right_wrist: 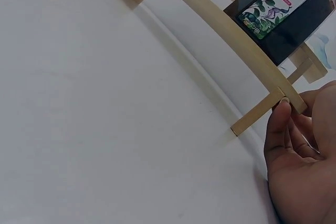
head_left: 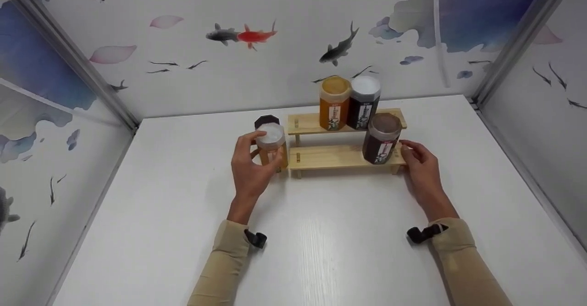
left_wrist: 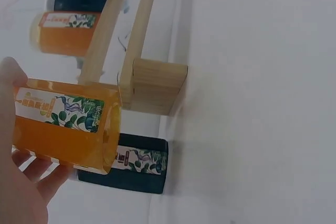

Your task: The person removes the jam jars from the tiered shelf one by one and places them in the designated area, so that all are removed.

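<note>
My left hand grips an orange jar with a white lid, held just left of a two-tier wooden shelf. In the left wrist view that orange jar lies across my fingers, close to the shelf's leg. My right hand holds the right end of the lower tier, next to a dark brown jar standing there. In the right wrist view my thumb presses the shelf's corner, and the fingers curl behind it.
An orange jar and a dark jar with a white lid stand on the upper tier. A dark jar with a black lid stands on the white table behind the held jar. Patterned walls enclose three sides.
</note>
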Motion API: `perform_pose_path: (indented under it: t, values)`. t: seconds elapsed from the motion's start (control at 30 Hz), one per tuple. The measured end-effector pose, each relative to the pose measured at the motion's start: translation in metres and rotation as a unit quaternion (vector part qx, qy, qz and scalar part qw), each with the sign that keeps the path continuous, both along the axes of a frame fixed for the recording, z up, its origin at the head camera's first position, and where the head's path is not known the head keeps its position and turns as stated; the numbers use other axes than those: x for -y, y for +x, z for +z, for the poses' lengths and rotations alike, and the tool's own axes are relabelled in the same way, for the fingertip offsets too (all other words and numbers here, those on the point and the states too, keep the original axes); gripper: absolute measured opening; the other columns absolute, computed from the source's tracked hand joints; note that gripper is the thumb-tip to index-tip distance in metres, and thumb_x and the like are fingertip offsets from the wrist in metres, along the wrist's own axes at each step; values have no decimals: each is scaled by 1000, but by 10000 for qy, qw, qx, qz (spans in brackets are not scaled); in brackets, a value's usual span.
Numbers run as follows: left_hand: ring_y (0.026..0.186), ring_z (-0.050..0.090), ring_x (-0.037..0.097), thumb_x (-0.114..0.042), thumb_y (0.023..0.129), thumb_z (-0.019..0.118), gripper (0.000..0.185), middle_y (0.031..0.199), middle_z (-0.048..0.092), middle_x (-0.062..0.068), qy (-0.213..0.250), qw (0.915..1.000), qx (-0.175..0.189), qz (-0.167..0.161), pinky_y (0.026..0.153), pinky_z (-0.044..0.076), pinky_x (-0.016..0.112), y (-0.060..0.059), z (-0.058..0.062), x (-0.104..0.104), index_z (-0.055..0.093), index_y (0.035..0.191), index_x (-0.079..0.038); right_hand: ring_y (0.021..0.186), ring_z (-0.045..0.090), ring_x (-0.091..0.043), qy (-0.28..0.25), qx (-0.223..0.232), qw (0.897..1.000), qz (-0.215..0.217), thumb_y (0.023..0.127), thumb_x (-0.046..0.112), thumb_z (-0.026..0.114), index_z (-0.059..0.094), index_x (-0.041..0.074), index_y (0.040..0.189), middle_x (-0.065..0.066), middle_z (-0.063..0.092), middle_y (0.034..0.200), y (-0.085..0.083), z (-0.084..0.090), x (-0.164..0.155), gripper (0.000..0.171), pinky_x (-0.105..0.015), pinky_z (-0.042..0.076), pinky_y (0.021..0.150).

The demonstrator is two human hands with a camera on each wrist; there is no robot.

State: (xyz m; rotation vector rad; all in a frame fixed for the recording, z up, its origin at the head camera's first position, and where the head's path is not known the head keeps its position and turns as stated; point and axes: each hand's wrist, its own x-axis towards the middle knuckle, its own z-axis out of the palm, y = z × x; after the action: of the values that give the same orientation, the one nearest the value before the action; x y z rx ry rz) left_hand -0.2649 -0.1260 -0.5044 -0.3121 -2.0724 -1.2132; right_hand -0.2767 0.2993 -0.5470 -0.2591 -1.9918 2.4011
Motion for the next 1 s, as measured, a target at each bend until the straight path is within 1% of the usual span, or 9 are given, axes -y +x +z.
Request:
perform_pose_path:
  t: [0.2,0.3,0.43,0.57,0.67,0.77,0.87,1.0]
  values:
    - [115,66,22,-19,84,90,53,128,67,8,-43,9989,245,387,89,67,44,-6,-7,20,67,132,-15,117,65,-10,210,10,9997,-102,109,36,66,55,10,153,-3,60,129,0,0,0,53,-16,59,94]
    - [112,65,23,-19,83,89,52,126,66,8,-47,9976,432,534,87,67,46,-8,-11,30,67,130,-15,118,66,-10,75,-93,9999,-92,109,34,66,56,8,150,-4,61,128,0,0,1,50,-18,59,96]
    - [112,64,23,-22,84,88,50,124,65,9,-13,9952,711,677,87,66,49,-10,-17,41,66,128,-16,118,68,-10,-95,-192,9998,-47,109,31,66,56,5,148,-6,61,129,0,0,2,48,-19,60,97]
    - [117,64,25,-20,84,88,52,126,64,11,187,9926,927,764,92,65,52,-15,-22,53,65,130,-15,116,68,-10,-12,-136,9999,-51,108,33,67,57,8,148,-6,61,129,0,0,2,48,-18,60,94]
    - [129,64,29,-17,87,87,57,137,65,12,462,9903,1159,617,99,63,54,-20,-22,62,61,137,-14,117,66,-11,22,-105,9999,-30,107,35,67,56,8,150,-6,60,130,1,0,1,52,-18,60,94]
    - [142,59,34,-15,93,83,60,152,60,13,593,9868,1467,333,106,59,56,-27,-19,69,55,147,-16,119,64,-12,150,-72,9999,-17,108,38,67,54,8,152,-5,59,132,2,1,1,55,-17,59,94]
    - [150,53,36,-16,100,76,61,161,54,14,437,9845,1698,70,112,55,57,-37,-16,72,50,155,-18,119,62,-13,243,-18,9997,-20,108,39,65,53,9,154,-4,58,133,2,3,2,56,-17,59,94]
    - [151,52,33,-15,105,71,59,164,52,14,163,9849,1722,-82,115,53,55,-52,-12,71,48,159,-18,119,61,-13,259,34,9996,-43,109,40,64,53,10,154,-4,58,133,3,3,2,55,-17,59,93]
